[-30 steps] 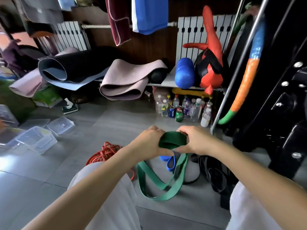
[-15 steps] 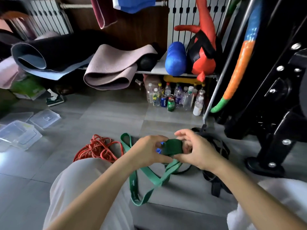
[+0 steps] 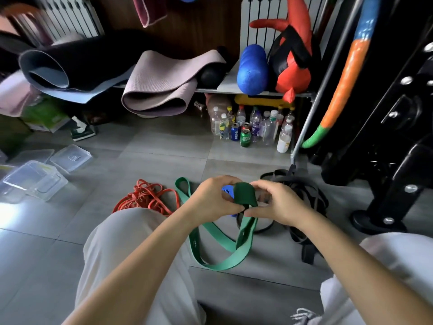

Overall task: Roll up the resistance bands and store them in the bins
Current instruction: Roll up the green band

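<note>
left hand [image 3: 210, 198] and right hand [image 3: 278, 205] both pinched the small rolled end of the green band [image 3: 243, 194] between them, near middle, above the floor [image 3: 164, 156]; its loose tail hung down and looped on the tiles between the knees. red bands [image 3: 145, 198] lay heaped just left of the hands, black bands [image 3: 304, 195] just right, a blue band [image 3: 227, 190] mostly hidden behind the left hand. clear bins [image 3: 35, 181] sat well apart on the left.

Home gym, rolled mats [image 3: 161, 90], black weight machine [image 3: 398, 141]
</note>
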The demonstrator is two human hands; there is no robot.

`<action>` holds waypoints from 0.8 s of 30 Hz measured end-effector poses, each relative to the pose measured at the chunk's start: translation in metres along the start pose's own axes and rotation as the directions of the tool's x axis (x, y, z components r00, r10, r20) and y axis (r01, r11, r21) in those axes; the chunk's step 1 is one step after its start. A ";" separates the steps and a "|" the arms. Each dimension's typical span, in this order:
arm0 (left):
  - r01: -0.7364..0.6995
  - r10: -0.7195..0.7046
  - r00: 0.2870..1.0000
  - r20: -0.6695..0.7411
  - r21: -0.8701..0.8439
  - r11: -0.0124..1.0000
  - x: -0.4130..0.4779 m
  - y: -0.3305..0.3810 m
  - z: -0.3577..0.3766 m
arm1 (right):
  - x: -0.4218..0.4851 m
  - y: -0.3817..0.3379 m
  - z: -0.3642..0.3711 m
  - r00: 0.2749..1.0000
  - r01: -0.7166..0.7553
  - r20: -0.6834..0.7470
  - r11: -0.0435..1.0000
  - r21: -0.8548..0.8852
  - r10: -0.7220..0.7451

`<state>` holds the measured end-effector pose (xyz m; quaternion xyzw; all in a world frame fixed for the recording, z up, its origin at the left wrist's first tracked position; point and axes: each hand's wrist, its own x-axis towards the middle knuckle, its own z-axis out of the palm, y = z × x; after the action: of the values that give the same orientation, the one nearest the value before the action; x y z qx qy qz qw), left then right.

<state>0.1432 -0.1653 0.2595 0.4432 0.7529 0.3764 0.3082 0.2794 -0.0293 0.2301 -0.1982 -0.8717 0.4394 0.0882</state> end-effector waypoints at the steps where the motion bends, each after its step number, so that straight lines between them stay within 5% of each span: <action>1: 0.008 -0.008 1.000 0.000 -0.062 0.998 -0.001 0.001 -0.003 | 0.001 0.001 0.000 1.000 -0.006 0.007 1.000 0.031 0.006; 5: -0.035 0.025 0.999 -0.030 -0.398 0.917 -0.007 0.004 -0.017 | 0.005 -0.002 -0.001 0.999 -0.024 -0.037 0.972 0.232 0.034; 10: 0.017 0.039 0.997 0.060 -0.723 0.691 -0.011 0.001 -0.023 | 0.003 -0.009 0.002 0.996 0.084 -0.069 0.876 0.475 -0.058; 13: 0.081 0.027 0.991 0.131 -0.750 0.656 -0.013 0.001 -0.021 | 0.001 -0.009 0.003 0.991 0.101 -0.130 0.854 0.510 -0.039; 15: 0.048 0.001 0.995 0.103 -0.478 0.877 -0.012 0.001 -0.018 | -0.002 -0.009 0.001 0.992 0.069 -0.127 0.903 0.423 -0.016; 16: 0.004 0.006 0.999 0.048 -0.193 0.981 -0.012 0.001 -0.017 | -0.003 -0.008 0.000 0.994 0.042 -0.107 0.932 0.360 -0.003; 17: -0.044 0.045 0.999 -0.001 0.130 0.991 -0.011 0.000 -0.015 | -0.004 -0.006 0.002 0.996 0.013 -0.084 0.959 0.285 0.012; 19: -0.175 0.205 0.979 0.006 0.538 0.825 -0.011 -0.002 -0.008 | -0.007 -0.005 0.007 0.999 -0.027 -0.033 0.994 0.110 0.031; 21: -0.258 0.241 0.964 0.113 0.626 0.736 -0.012 -0.001 0.002 | -0.009 -0.008 0.010 0.999 -0.046 -0.004 0.999 -0.015 0.046; 24: -0.204 0.151 0.979 0.138 0.616 0.761 -0.009 0.004 0.007 | -0.015 -0.010 0.006 1.000 -0.010 0.000 1.000 -0.025 0.010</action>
<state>0.1545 -0.1700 0.2601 0.6044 0.7767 0.1138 0.1362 0.2881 -0.0455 0.2353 -0.2037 -0.8760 0.4291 0.0834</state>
